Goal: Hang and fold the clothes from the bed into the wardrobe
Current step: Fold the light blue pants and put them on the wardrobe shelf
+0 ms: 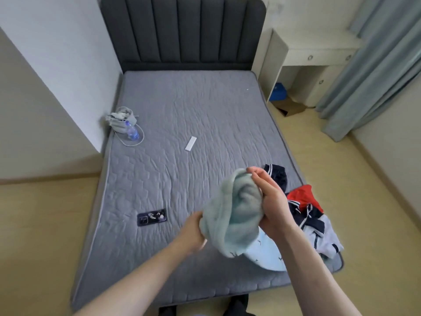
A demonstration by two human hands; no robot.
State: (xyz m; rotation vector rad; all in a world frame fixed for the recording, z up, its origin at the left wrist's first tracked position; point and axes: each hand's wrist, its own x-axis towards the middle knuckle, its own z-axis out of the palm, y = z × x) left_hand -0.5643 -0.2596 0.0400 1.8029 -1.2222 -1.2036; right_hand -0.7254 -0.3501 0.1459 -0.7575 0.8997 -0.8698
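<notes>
Above the foot of the bed (182,110) I hold a soft pale green garment (232,210) bunched between both hands. My left hand (193,233) grips its lower left edge. My right hand (271,201) grips the upper right side, fingers reaching over the top fold. Under it lies a light blue printed cloth (266,254). A pile of navy, white and red clothes (307,210) sits on the mattress corner at the right. The wardrobe is out of view.
A phone (152,217) lies on the mattress left of my hands. A white remote (191,143) rests mid-bed. A grey bag with a water bottle (124,124) and a cable sits at the left edge. A white desk (314,65) and curtain (373,65) stand at the right.
</notes>
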